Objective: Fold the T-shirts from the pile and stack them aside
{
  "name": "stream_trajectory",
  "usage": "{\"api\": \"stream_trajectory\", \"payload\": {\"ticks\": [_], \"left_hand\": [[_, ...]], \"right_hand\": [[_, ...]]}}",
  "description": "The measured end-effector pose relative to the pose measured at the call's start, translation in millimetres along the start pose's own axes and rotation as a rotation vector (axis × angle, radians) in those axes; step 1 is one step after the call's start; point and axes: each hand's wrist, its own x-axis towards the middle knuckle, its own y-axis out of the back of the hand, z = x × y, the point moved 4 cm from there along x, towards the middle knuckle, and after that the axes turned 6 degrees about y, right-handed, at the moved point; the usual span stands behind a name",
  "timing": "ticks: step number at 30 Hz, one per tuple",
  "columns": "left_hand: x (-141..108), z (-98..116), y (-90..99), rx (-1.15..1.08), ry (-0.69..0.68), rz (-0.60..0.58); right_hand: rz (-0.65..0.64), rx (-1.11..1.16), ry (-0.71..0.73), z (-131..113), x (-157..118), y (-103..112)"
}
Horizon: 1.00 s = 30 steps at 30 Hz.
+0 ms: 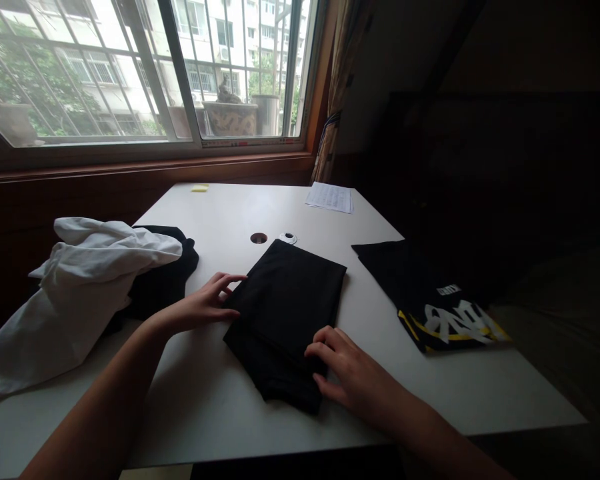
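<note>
A folded black garment (293, 293) lies at a slant on the white table in front of me; its kind cannot be made out. Its lower part sticks out from under the top fold toward me. My left hand (213, 299) touches the left edge with thumb and fingers apart. At the lower right edge, my right hand (343, 363) has its fingers curled over the cloth, the thumb lower down by the side. Part of the edge there is hidden by the fingers.
White clothing (87, 280) is heaped over black cloth (167, 267) on the left. A folded black garment with white and yellow print (430, 300) lies on the right. Papers (330, 197), a yellow sticky note (200, 188) and a round hole (259, 238) are farther back on the table (230, 213).
</note>
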Motion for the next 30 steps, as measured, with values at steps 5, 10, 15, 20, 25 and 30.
{"api": "stream_trajectory", "payload": {"ticks": [5,10,15,20,25,30], "left_hand": [[10,-11,-0.8,0.154,-0.047,0.208],[16,-19,-0.4,0.102,-0.085,0.286],[14,-16,-5.3,0.046,-0.174,0.163],[16,-9,-12.2,0.286,-0.264,0.21],[16,-1,-16.8,0.487,-0.25,0.272],[15,4,-19.9,0.543,-0.249,0.238]], "right_hand": [[0.042,0.003,0.042,29,20,11],[0.066,-0.008,0.015,74,44,41],[0.131,0.093,-0.102,91,53,62],[0.049,0.013,0.048,67,53,50],[0.076,-0.206,0.026,60,45,40],[0.085,-0.245,0.014,61,43,39]]}}
